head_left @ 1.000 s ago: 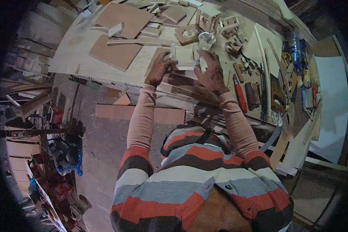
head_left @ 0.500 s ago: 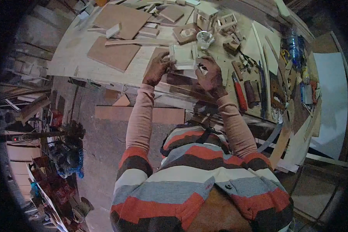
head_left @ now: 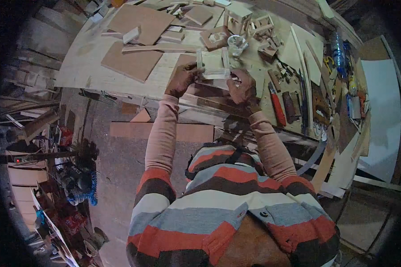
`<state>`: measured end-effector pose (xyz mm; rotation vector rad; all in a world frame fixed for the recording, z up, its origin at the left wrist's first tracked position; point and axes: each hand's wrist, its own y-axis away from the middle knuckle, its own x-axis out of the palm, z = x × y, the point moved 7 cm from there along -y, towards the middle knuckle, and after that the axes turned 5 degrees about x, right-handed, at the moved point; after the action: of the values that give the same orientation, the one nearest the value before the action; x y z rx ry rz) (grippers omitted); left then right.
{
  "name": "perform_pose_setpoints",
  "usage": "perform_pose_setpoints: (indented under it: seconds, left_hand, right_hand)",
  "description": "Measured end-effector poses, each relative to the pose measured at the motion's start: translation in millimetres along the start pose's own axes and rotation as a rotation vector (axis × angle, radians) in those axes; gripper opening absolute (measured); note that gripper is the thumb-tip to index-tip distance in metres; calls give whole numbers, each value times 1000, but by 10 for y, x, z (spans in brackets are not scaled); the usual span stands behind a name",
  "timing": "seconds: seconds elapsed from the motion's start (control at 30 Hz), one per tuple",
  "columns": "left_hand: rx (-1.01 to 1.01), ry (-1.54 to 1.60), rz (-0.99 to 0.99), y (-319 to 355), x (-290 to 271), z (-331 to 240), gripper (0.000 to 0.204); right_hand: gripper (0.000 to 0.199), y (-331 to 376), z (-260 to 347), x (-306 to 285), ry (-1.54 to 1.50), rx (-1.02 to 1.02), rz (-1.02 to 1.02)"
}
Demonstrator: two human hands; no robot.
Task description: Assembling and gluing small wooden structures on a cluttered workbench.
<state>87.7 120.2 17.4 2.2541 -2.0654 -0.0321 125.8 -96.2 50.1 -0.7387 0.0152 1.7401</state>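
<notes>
Over the near edge of the workbench, a small U-shaped wooden frame (head_left: pixel 215 74) of pale layered strips is held up between my hands. My left hand (head_left: pixel 181 81) has its fingers closed on the frame's left corner. At the right corner, my right hand (head_left: pixel 242 87) is closed with its fingertips against the wood. Whether a smaller piece sits in those fingers I cannot make out. Just beyond the frame stands a clear plastic cup (head_left: pixel 237 45). A brown square piece with a pale round inlay (head_left: pixel 215 38) lies to the left of the cup.
Brown boards (head_left: pixel 132 61) and a long strip (head_left: pixel 160 47) lie on the bench (head_left: pixel 84 71) at left. Small wooden boxes (head_left: pixel 237 20) stand at the back. To the right are a red-handled tool (head_left: pixel 277 109), a handsaw (head_left: pixel 320 107) and a plastic bottle (head_left: pixel 337 51).
The wooden frame has tilted in my hands, so its near side shows more and its inside looks different. My right hand has shifted slightly; my left hand stays on its corner.
</notes>
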Motion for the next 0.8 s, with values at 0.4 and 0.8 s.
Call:
perform_pose_setpoints:
  seconds: [0.4, 0.8]
  left_hand:
    - [-18, 111, -41, 28, 45, -13, 29]
    - [45, 132, -24, 77, 59, -5, 40]
  right_hand:
    - [40, 41, 19, 17, 15, -24, -45]
    - [48, 54, -68, -28, 2, -33, 27]
